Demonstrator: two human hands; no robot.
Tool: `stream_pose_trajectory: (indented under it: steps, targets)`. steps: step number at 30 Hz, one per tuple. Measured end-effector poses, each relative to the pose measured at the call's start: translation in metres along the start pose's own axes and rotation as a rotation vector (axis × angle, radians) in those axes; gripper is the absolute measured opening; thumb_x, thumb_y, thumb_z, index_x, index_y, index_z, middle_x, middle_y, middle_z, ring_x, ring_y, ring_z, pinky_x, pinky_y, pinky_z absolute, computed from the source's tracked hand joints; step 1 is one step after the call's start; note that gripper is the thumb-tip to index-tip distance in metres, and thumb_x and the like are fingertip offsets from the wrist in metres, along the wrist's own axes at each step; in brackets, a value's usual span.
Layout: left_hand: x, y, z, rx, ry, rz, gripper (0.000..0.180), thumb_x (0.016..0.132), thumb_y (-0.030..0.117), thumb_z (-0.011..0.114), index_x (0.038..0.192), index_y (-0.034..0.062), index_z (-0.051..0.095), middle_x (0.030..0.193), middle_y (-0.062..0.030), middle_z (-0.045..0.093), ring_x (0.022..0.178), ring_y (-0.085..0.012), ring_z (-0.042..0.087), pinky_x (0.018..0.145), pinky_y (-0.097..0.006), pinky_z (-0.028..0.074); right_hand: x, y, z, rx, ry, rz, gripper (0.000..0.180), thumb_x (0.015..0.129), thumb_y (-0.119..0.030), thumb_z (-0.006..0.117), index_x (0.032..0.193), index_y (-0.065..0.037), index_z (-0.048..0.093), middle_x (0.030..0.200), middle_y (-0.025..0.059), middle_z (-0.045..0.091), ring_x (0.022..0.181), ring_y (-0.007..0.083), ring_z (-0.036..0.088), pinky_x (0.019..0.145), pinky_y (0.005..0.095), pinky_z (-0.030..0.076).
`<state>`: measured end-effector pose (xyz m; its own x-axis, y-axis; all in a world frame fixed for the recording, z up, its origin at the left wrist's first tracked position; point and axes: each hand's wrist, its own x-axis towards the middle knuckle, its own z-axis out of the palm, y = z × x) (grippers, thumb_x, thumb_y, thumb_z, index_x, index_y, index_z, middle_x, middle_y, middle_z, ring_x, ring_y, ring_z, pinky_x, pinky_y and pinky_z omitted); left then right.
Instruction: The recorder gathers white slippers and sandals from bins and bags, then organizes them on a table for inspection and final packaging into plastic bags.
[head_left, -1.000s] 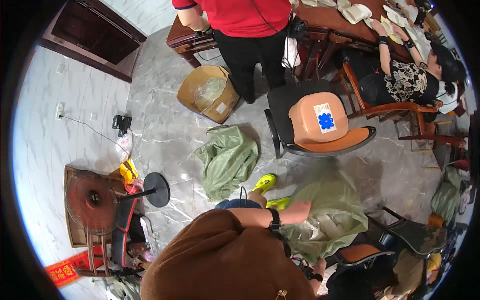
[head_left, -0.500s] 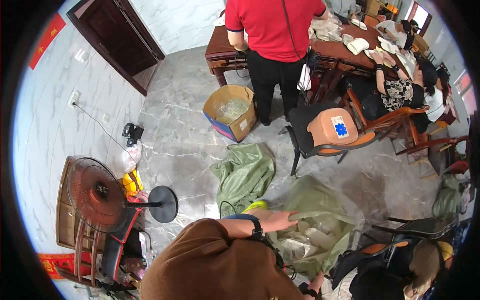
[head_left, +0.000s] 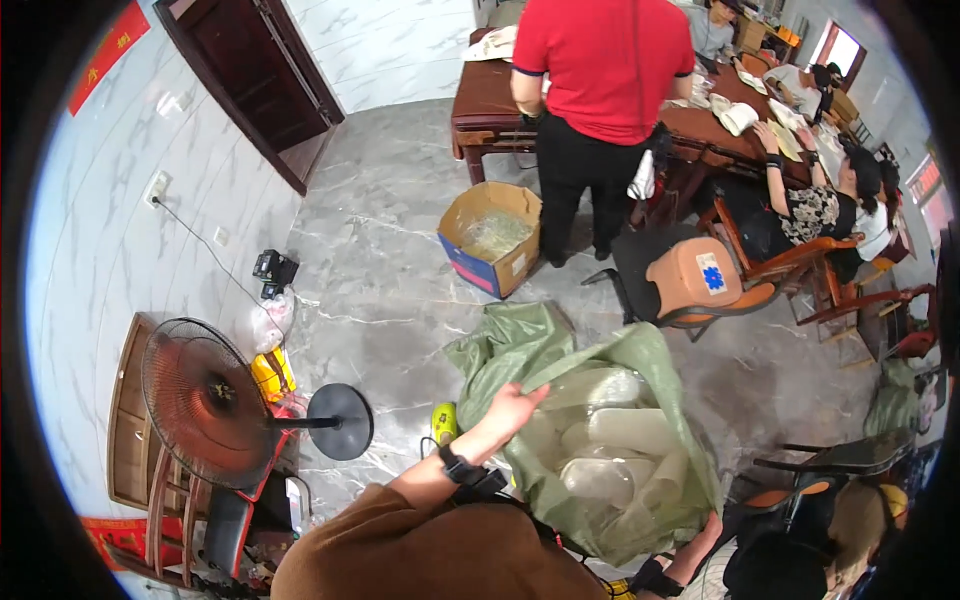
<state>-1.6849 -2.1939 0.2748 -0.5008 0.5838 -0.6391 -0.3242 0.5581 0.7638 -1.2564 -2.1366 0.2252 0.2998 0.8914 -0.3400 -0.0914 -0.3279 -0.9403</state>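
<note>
We judge the wide-mouthed green woven-plastic sack (head_left: 652,358) before us soft, slippery, best taken by its rim, left hand (head_left: 514,410) pinching there, right hand (head_left: 704,542) opposite, how closed we cannot tell

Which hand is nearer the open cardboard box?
Left. The left hand holds the open green sack, below the box in view; the right hand, at the sack's lower right, is farther.

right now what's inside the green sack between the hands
Pale, rounded pieces, some apparently in clear plastic, show through the open mouth of the green sack. Whatever lies beneath them is covered.
</note>
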Motion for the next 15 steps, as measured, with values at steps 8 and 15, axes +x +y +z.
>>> stream_pose_trajectory:
  steps: [8,15]
  targets:
    - [-0.024,0.019,-0.218,-0.435,0.190,-0.040,0.032,0.094,0.027,0.057,0.101,-0.0032,0.065,0.091,-0.0061,0.068,0.080,-0.0122,0.062,0.069,-0.028,0.049,-0.135,-0.026,0.184,0.175,-0.338,0.012,0.038,0.085,-0.021,0.055,0.117,0.001,0.052,0.111,0.0142,0.059,0.097,0.0263,0.059,0.083,0.0387,0.048]
    - [0.008,0.075,-0.375,-0.536,0.293,0.248,0.029,0.093,0.027,0.057,0.097,-0.0005,0.066,0.085,-0.0061,0.068,0.071,-0.0135,0.062,0.062,-0.028,0.050,-0.192,-0.028,0.349,0.149,-0.654,-0.168,0.038,0.091,-0.026,0.051,0.115,0.003,0.056,0.109,0.0118,0.061,0.096,0.0212,0.059,0.083,0.0334,0.047]
